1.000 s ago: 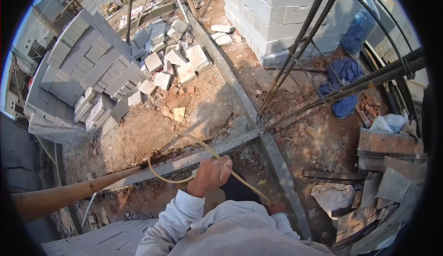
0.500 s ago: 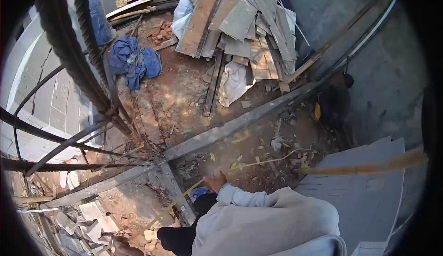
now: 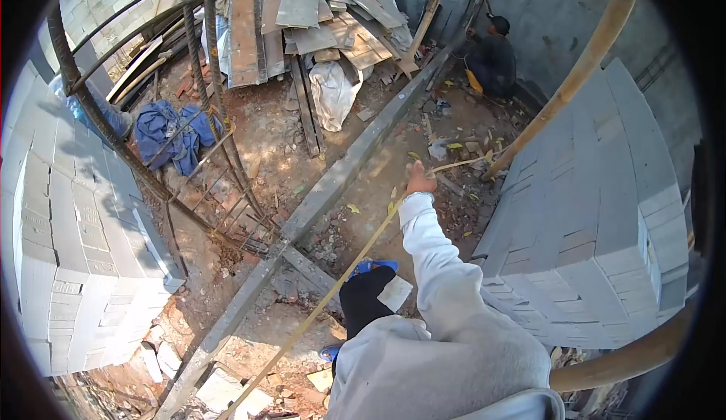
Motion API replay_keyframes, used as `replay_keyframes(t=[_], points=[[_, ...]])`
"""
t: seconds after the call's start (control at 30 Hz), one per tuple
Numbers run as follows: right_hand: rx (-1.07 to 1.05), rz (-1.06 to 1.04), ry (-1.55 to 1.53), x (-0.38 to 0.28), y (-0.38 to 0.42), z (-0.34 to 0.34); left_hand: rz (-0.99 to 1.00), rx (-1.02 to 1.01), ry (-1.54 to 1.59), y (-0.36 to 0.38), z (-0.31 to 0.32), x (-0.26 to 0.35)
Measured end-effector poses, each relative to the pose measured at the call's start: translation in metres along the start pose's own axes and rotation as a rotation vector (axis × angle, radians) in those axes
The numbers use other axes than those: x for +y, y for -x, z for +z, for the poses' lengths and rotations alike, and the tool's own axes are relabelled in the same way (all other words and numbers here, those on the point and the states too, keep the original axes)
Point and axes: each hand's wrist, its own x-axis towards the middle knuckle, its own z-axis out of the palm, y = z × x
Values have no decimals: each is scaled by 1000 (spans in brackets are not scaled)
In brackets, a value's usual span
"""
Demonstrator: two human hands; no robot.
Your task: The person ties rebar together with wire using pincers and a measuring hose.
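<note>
My right hand [image 3: 421, 178], in a white sleeve, reaches out over the bare ground in the middle. Its fingers are closed on a long, thin yellow strip [image 3: 327, 299], which runs taut from the hand down to the lower left edge. A short end of the strip pokes out past the fingers toward a bamboo pole [image 3: 560, 94]. Below the arm are my dark trouser leg [image 3: 361, 295] and a blue slipper [image 3: 378, 266], close to a concrete beam [image 3: 321, 199]. My left hand is outside the view.
Stacks of grey blocks [image 3: 582, 216] and pale blocks [image 3: 76, 246] stand right and left. Steel rebar [image 3: 136, 166] rises at the left. Boards [image 3: 302, 4] lie piled at the back, near blue cloth [image 3: 170, 136]. A person [image 3: 493, 57] crouches by the wall.
My view has turned, and the right arm is stretched farther out and up with the strip. The strip is straighter. My left hand, at the bottom left before, has gone out of view.
</note>
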Motion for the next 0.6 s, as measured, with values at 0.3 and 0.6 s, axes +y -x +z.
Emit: replay_keyframes(t=[0.3,0.6], points=[[139,64,-298,-93,-87,-98,78,-62,91,2,-15,20],[34,61,-182,-95,-153,-94,124,-84,102,7,-3,46]])
